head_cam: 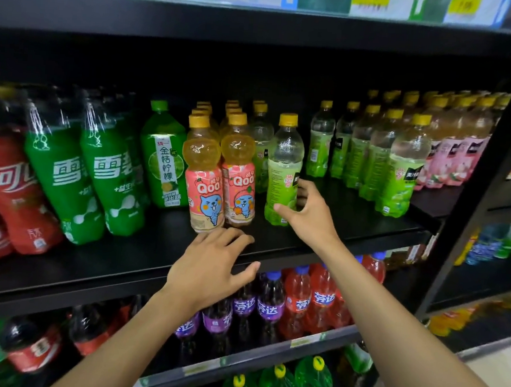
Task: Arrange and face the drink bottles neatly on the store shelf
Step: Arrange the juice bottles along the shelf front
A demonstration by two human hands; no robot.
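Green juice bottle (pixel 285 165) w/ a yellow cap stands upright on the black shelf (pixel 352 221). This is the head view, the only one. The bottle sits approx. mid-frame, just right of two orange juice bottles (pixel 206 190) and apart from a row of matching green bottles (pixel 401 170) further right.

Right hand (pixel 307 215) grips the green juice bottle low down, thumb across the front and fingers wrapped round the right side. Left hand (pixel 212 269) is spread, fingers relaxed, holding nothing, over the shelf's front edge just below the orange juice bottles. Can't tell if it touches the shelf.

Bottle's fine-print side faces out; its main label sits round to the right, partly behind the fingers.

Step in hand, prob.: facing this one bottle. Next move likely calls for a twist on its base till the main label points fwd, then a slide to line it up w/ its neighbours, kept upright so it doesn't knock the orange juice bottles.
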